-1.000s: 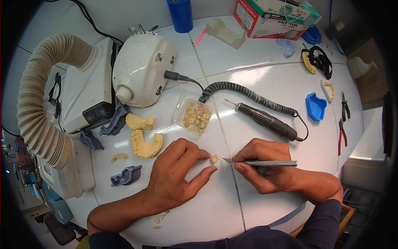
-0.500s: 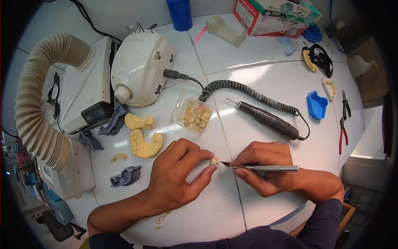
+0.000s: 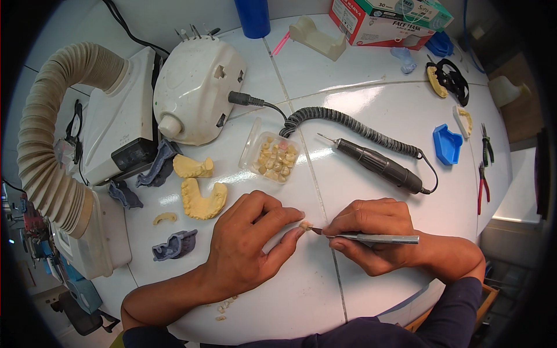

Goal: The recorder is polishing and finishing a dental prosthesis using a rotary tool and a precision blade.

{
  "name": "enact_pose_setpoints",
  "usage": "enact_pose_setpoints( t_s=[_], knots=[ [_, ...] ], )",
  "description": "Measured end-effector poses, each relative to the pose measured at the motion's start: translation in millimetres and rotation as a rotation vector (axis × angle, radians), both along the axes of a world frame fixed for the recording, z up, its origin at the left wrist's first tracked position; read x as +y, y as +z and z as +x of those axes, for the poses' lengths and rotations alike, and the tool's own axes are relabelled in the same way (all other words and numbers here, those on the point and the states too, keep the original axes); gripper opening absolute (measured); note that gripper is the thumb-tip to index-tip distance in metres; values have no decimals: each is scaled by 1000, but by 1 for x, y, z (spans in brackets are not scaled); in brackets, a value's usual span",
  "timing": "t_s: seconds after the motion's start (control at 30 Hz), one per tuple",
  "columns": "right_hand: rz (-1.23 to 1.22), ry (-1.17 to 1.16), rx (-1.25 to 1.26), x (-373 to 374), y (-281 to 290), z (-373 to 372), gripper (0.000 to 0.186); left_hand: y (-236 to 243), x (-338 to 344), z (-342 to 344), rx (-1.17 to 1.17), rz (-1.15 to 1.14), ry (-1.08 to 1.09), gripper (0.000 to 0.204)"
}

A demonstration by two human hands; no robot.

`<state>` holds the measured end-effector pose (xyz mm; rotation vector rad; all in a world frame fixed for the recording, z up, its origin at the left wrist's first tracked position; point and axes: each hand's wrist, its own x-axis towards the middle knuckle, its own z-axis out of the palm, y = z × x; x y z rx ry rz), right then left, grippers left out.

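Between thumb and forefinger my left hand (image 3: 246, 243) pinches a small ivory-and-pink tooth piece (image 3: 306, 225). My right hand (image 3: 374, 235) grips a silver-handled craft knife (image 3: 377, 238) like a pen. Its dark blade tip meets or nearly meets the tooth piece; which of the two I cannot tell. Beyond my left hand stands a clear plastic box (image 3: 249, 148) with its lid up, holding many loose teeth. A yellow plaster dental model (image 3: 203, 200) lies left of the box, with another yellow plaster piece (image 3: 192, 167) just behind it.
A black rotary handpiece (image 3: 380, 166) with a coiled cord lies ahead of my right hand. At left stand a white control unit (image 3: 197, 93) and a ribbed suction hose (image 3: 38, 133). Grey impression pieces (image 3: 175, 245) lie nearby. Pliers (image 3: 483, 188) and a blue mould (image 3: 447, 145) are at right.
The tooth piece has been turned slightly between my left fingers, and the knife tip has come closer to it. Both hands otherwise keep nearly the same place.
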<state>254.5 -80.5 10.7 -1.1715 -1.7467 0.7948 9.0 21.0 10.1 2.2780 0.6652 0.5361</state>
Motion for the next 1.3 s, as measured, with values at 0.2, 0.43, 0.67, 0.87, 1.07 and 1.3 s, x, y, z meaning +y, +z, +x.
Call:
enact_pose_setpoints(
  t_s=[0.2,0.43,0.67,0.87,1.07,1.3],
  knots=[
    [47,9,-76,-1,4,-2,16,-6,0,-1,-7,14,-19,30],
    [71,-3,-124,-2,3,-5,10,-9,-1,4,-78,-9,10,22],
    [114,-16,-197,-4,6,-6,8,-10,-1,3,-79,-10,41,17],
    [121,-55,-244,-7,3,-11,8,-11,-3,4,-83,-32,36,15],
    [251,-25,-293,-3,-1,-12,14,-11,-3,4,-87,-2,23,16],
    [223,43,-327,-4,4,-11,20,-10,-2,4,-96,4,3,18]
  ],
)
